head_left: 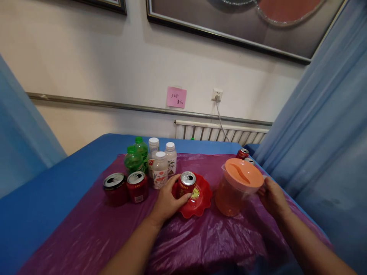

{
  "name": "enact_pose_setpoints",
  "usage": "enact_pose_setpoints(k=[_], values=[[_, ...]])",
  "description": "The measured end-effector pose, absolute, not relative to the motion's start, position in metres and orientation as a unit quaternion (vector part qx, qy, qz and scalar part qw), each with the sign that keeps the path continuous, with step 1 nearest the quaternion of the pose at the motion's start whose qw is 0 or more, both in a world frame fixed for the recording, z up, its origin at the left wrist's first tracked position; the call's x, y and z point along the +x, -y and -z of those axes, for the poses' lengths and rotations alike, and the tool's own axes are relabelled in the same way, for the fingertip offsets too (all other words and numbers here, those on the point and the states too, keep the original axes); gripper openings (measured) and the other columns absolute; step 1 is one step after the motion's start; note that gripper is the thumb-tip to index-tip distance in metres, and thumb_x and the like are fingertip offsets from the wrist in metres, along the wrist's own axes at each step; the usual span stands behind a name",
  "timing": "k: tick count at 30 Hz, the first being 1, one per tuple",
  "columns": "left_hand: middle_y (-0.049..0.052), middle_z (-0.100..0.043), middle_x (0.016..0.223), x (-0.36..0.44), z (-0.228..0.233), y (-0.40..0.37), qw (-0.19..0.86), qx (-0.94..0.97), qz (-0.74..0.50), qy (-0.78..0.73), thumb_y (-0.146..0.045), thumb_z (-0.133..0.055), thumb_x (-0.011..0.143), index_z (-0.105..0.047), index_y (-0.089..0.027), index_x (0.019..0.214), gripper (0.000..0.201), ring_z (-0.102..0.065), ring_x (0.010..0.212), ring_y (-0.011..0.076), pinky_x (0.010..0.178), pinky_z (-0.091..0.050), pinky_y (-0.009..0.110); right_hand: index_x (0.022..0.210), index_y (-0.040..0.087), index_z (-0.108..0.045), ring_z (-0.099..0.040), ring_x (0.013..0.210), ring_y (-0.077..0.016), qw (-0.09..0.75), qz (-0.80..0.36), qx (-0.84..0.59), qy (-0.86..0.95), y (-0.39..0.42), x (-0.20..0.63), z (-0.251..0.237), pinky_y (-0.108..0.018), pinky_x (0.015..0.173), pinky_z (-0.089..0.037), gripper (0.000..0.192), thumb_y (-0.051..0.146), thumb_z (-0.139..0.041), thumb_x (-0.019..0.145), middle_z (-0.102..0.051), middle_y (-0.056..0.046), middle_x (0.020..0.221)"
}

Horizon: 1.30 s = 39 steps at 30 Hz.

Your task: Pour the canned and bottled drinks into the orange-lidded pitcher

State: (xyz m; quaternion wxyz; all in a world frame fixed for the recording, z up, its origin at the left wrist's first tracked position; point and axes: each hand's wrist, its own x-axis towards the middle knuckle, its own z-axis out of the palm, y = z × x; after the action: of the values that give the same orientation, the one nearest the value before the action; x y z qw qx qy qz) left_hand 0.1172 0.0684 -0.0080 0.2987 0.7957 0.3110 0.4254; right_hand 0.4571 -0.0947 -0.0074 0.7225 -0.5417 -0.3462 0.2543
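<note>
My left hand [168, 200] is wrapped round an opened red drink can [186, 186], which stands upright in or over a red scalloped dish [197, 206] with a yellow label. To the right, my right hand [272, 196] grips the handle of a clear plastic pitcher [229, 196] with an orange lid [243, 173]. The pitcher is slightly tilted, and whether it touches the sheet I cannot tell. Left of my left hand stand two more opened red cans, a wider one [115, 191] and a smaller one [137, 188].
Behind the cans are green bottles [134, 160] and several white-capped clear bottles [159, 170]. More cans [242, 153] stand behind the pitcher. A crinkled purple plastic sheet [114, 236] covers part of the blue surface [71, 172]. Blue curtains [321, 114] hang at both sides.
</note>
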Motion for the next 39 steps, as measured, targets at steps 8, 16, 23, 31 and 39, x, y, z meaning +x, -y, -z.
enact_pose_setpoints(k=[8,16,23,31,39], values=[[0.012,-0.070,0.131,0.118,0.010,-0.067,0.306,0.799,-0.415,-0.310,-0.034,-0.081,0.075,-0.060,-0.020,0.133,0.063,-0.067,0.121,0.0312,0.107,-0.053,0.049,0.058,0.021,-0.047,-0.027,0.046,-0.0081,0.724,-0.279,-0.542,0.323,0.092,0.435,-0.017,-0.024,0.046,-0.030,0.056,0.062,-0.082,0.074,-0.031,0.009,0.052],[0.013,-0.068,0.135,0.117,0.011,-0.064,0.310,0.801,-0.402,-0.317,-0.039,-0.082,0.074,-0.058,-0.020,0.135,0.067,-0.065,0.124,0.0323,0.112,-0.048,0.051,0.063,0.019,-0.061,-0.034,0.051,-0.0102,0.669,-0.270,-0.601,0.344,0.089,0.428,-0.046,-0.025,0.049,-0.029,0.051,0.063,-0.086,0.069,-0.043,0.005,0.053],[0.013,-0.068,0.135,0.118,0.010,-0.062,0.321,0.804,-0.406,-0.291,-0.037,-0.083,0.075,-0.059,-0.021,0.133,0.065,-0.066,0.122,0.0313,0.110,-0.050,0.048,0.056,0.019,-0.057,-0.034,0.050,-0.0101,0.597,-0.262,-0.663,0.369,0.088,0.415,-0.068,-0.025,0.048,-0.027,0.059,0.070,-0.085,0.063,-0.044,0.004,0.050],[0.010,-0.069,0.134,0.117,0.009,-0.060,0.310,0.815,-0.400,-0.283,-0.027,-0.086,0.069,-0.061,-0.023,0.133,0.068,-0.064,0.123,0.0315,0.112,-0.046,0.049,0.057,0.020,-0.055,-0.029,0.049,-0.0089,0.560,-0.277,-0.683,0.378,0.083,0.405,-0.079,-0.025,0.047,-0.023,0.061,0.071,-0.087,0.059,-0.039,0.006,0.049],[0.010,-0.069,0.133,0.116,0.008,-0.060,0.320,0.812,-0.393,-0.289,-0.029,-0.085,0.069,-0.062,-0.024,0.132,0.068,-0.064,0.123,0.0325,0.112,-0.045,0.052,0.059,0.020,-0.060,-0.029,0.049,-0.0099,0.521,-0.264,-0.699,0.412,0.079,0.402,-0.088,-0.026,0.046,-0.023,0.054,0.068,-0.084,0.066,-0.041,0.005,0.051]])
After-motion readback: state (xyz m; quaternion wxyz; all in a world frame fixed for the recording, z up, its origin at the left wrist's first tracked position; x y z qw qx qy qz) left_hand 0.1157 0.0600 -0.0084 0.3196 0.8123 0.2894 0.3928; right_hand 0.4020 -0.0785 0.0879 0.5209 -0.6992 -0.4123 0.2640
